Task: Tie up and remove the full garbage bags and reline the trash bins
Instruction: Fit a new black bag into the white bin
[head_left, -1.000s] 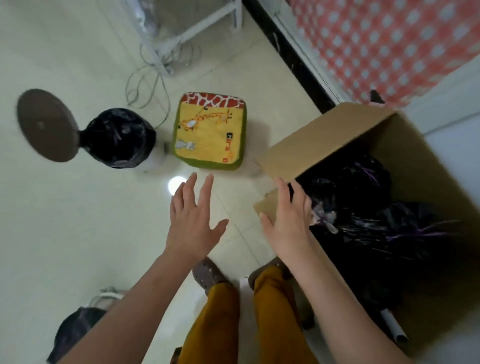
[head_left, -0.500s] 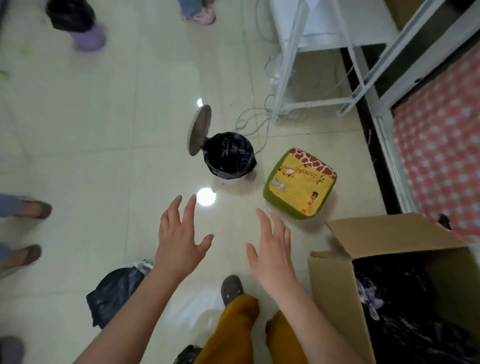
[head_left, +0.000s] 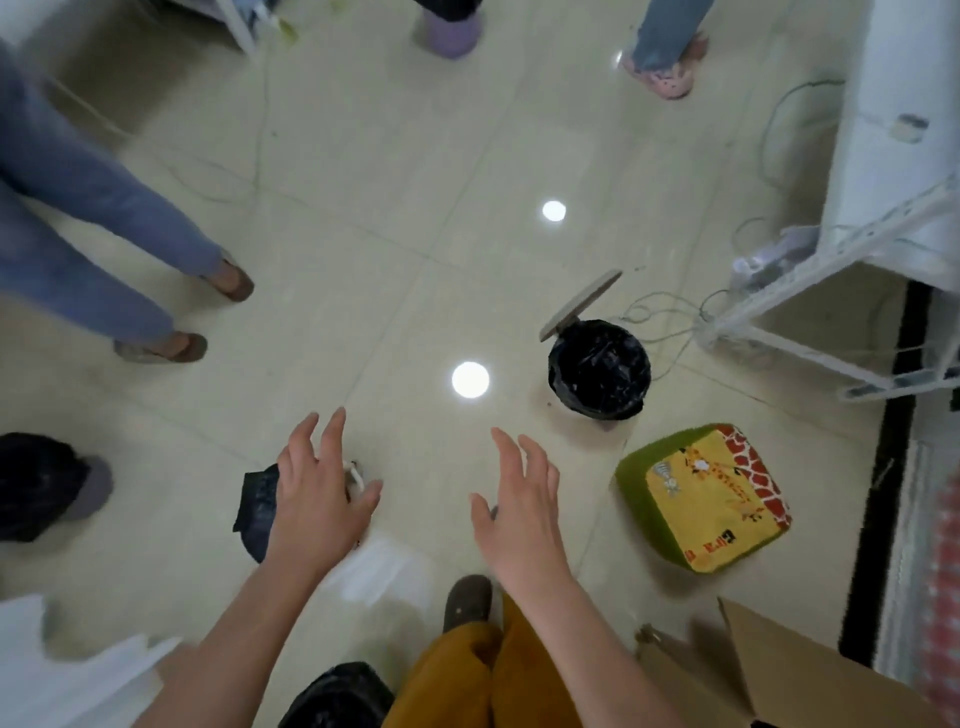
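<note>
Both hands empty, fingers spread: left hand (head_left: 317, 506) held above a dark garbage bag (head_left: 258, 506) lying on the floor, right hand (head_left: 519, 512) apart to its right. Trash bin (head_left: 598, 370) upright on floor tiles, black liner in place, lid (head_left: 580, 305) tipped open. Green-yellow cushion (head_left: 704, 499) just beside bin. Cardboard box (head_left: 779, 680) partly visible at lower right.

Black-lined bin (head_left: 598, 370), yellow-green cushion (head_left: 702, 498) (giraffe print), mustard trousers (head_left: 470, 675)
</note>
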